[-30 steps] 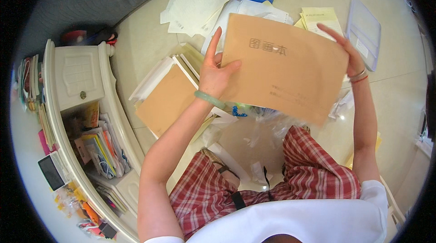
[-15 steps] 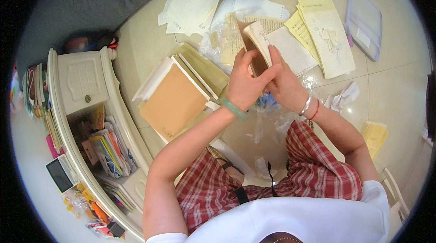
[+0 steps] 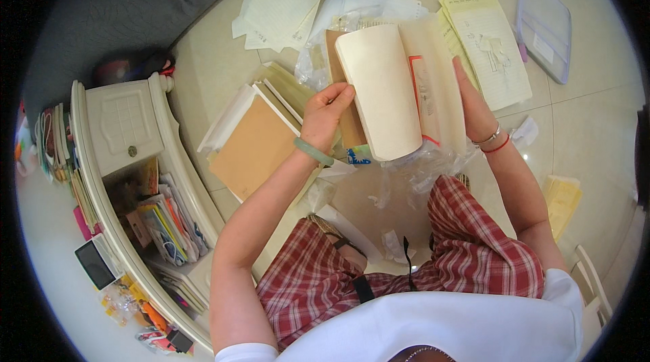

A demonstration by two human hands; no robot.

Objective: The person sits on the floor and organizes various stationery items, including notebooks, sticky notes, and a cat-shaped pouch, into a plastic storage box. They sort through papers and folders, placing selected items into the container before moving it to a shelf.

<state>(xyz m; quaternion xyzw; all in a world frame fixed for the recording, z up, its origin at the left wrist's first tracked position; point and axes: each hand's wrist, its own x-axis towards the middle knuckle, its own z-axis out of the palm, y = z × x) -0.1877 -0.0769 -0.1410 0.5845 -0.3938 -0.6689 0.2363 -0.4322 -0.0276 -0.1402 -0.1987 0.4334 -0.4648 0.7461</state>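
Note:
A notebook (image 3: 379,94) with cream pages and a brown cover is spread open in front of me, above the floor. My left hand (image 3: 325,115) pinches its left edge, thumb over the cover and page edges. Behind the notebook's right-hand leaf, my right hand (image 3: 476,104) supports it, fingers extended and partly hidden by the paper. A red-edged printed patch shows on the inner page near the fold. Crumpled clear plastic (image 3: 399,176) lies beneath the notebook. To the left rests a stack with a brown folder (image 3: 261,152) on top.
Loose white sheets (image 3: 281,6) and yellow lined paper (image 3: 484,44) cover the far floor. A clear plastic case (image 3: 544,27) lies far right, a yellow paper bundle (image 3: 562,203) nearer. On the left stand a white cabinet (image 3: 125,118) and a dark sofa (image 3: 88,23).
The notebook has gone from nearly closed and edge-on to spread wide. My hands have moved apart, the left one leftward and the right one rightward.

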